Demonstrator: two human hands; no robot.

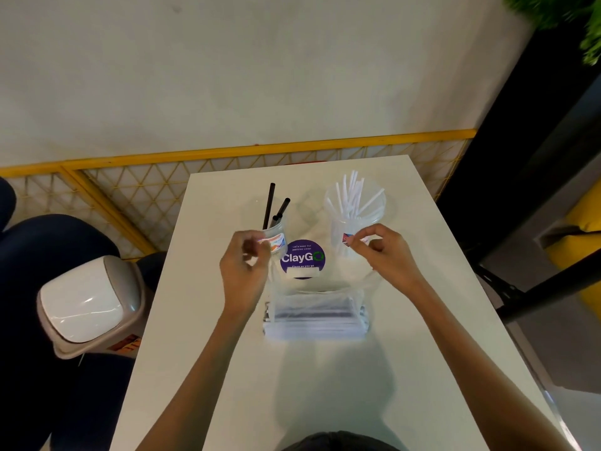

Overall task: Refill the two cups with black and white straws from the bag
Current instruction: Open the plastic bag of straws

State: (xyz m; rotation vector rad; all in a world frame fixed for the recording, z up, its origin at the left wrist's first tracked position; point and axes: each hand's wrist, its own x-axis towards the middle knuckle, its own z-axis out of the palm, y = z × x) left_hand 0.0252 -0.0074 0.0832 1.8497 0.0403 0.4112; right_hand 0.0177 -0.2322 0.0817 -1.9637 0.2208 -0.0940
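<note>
bag (315, 307): clear plastic, on white table (325, 385) before me, straws inside lying left-right | my left hand (242, 271) and right hand (387, 255): fingers pinched on bag mouth edges, holding it apart | black-straw cup (274, 237) and white-straw cup (354, 219): just behind, straws leaning upward

Office pantry, likely: round "ClayGo" sticker (302, 259) on the white table (208, 320) urges clean pantries; swing-lid bin (87, 304) beside it.

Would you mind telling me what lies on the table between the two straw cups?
In the head view, a round purple ClayGo sticker lies between the black-straw cup and the white-straw cup.
</note>
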